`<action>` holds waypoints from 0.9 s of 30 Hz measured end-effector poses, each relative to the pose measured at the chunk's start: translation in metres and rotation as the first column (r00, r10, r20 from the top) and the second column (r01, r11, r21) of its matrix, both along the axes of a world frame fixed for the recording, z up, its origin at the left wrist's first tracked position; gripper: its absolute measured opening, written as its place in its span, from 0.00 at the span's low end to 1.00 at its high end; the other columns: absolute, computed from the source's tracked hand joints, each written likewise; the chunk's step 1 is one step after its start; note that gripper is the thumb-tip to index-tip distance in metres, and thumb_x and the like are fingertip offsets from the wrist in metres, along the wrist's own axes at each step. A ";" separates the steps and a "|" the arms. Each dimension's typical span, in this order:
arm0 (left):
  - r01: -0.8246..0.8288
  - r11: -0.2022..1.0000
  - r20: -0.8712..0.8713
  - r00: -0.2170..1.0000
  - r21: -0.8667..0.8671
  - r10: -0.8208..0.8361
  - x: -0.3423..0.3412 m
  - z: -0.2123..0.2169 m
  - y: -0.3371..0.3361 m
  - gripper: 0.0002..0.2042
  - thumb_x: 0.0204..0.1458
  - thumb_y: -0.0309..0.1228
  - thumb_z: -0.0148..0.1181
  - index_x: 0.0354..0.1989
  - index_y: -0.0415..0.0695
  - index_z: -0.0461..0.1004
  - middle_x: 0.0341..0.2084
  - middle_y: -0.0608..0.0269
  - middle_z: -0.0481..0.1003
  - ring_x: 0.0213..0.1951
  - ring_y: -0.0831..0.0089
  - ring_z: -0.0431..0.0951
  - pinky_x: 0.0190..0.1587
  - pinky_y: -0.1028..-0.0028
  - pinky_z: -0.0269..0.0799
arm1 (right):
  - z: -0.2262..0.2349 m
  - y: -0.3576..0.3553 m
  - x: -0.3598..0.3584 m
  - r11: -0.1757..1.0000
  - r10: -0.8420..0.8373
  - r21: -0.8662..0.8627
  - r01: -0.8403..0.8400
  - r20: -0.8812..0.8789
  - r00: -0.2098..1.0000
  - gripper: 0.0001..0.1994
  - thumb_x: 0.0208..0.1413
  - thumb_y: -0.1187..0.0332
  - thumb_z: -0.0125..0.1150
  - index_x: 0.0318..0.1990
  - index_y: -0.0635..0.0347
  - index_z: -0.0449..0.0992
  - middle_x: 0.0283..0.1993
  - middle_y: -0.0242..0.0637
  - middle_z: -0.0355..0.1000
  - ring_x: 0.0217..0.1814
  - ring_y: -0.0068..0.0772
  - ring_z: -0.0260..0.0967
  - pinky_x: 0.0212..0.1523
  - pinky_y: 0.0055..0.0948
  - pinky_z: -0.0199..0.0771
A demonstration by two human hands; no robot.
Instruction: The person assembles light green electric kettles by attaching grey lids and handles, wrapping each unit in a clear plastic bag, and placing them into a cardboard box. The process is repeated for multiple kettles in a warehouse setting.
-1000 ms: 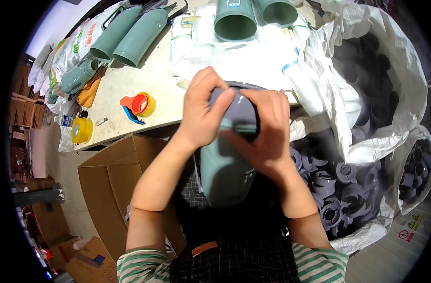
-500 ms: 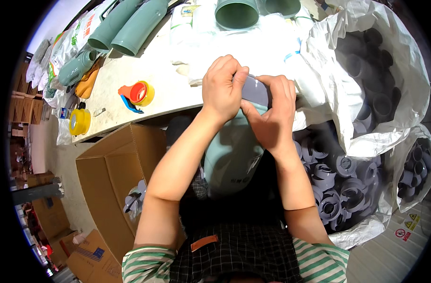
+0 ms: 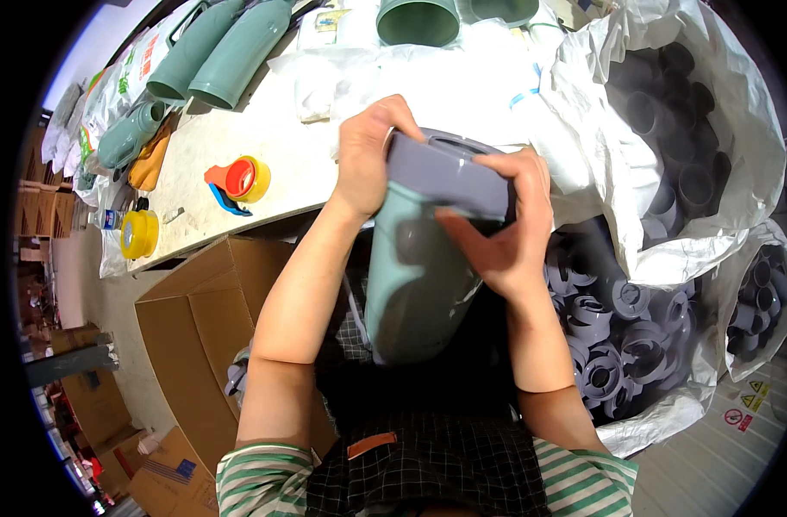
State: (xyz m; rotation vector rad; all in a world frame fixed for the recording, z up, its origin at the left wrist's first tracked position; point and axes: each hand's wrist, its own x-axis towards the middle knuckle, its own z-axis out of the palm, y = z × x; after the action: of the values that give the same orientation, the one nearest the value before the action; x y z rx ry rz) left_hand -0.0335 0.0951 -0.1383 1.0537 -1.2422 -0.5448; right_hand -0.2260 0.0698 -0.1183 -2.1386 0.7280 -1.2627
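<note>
Between my arms a pale green plastic flask body stands tilted against my apron. A grey plastic collar with an opening in its top sits on the body's upper end. My left hand is closed on the collar's left side, its fingers bent over the rim. On the other side, my right hand grips the collar's right edge, fingers on top and thumb spread across the front of the green body just below. The fingers hide part of the collar's ends.
On the table lie orange-red and yellow tape rolls and several green flask bodies. To the right, a white sack holds dark grey cups; below it are many grey collars. An open cardboard box stands at left.
My hands have moved apart, left hand leftward, uncovering much more of the grey collar. The flask's top end has tipped and turned, so its front faces me more.
</note>
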 end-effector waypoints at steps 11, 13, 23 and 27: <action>-0.210 0.978 0.087 0.974 0.008 0.208 0.000 -0.021 0.013 0.24 0.69 0.45 0.43 0.45 0.33 0.75 0.45 0.52 0.71 0.45 0.68 0.72 0.51 0.71 0.68 | -0.032 -0.014 -0.044 0.951 0.055 0.241 -0.193 0.481 0.875 0.15 0.39 0.62 0.75 0.32 0.55 0.76 0.35 0.32 0.69 0.46 0.36 0.65 0.72 0.54 0.51; -0.238 0.832 -0.175 0.914 0.501 0.367 0.025 -0.072 0.058 0.18 0.69 0.37 0.48 0.37 0.33 0.78 0.34 0.62 0.76 0.39 0.75 0.73 0.47 0.72 0.71 | -0.028 -0.015 -0.074 0.742 0.079 0.282 -0.608 0.864 0.497 0.12 0.56 0.60 0.64 0.24 0.49 0.70 0.25 0.27 0.71 0.43 0.34 0.64 0.76 0.50 0.44; 0.403 0.911 0.301 0.861 0.090 -0.411 -0.073 0.066 0.001 0.08 0.49 0.29 0.65 0.28 0.35 0.82 0.32 0.51 0.81 0.30 0.61 0.81 0.35 0.65 0.76 | -0.104 -0.064 -0.131 0.381 0.274 -0.195 -0.904 0.958 -0.091 0.16 0.57 0.53 0.65 0.23 0.49 0.73 0.28 0.27 0.78 0.47 0.28 0.69 0.76 0.52 0.36; -0.250 0.947 0.459 0.878 0.202 0.134 -0.031 -0.043 -0.105 0.06 0.48 0.24 0.69 0.32 0.37 0.78 0.29 0.55 0.78 0.37 0.57 0.78 0.45 0.66 0.72 | -0.106 -0.070 -0.114 0.292 0.256 -0.246 -0.924 0.951 -0.172 0.13 0.54 0.56 0.67 0.22 0.50 0.74 0.28 0.28 0.78 0.45 0.28 0.69 0.75 0.53 0.37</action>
State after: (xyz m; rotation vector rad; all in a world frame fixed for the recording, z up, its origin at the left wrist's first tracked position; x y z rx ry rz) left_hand -0.0648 -0.0103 -0.1816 1.5679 -1.4616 -0.3213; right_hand -0.3403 0.0000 -0.2246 -0.5342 -0.5853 -1.0698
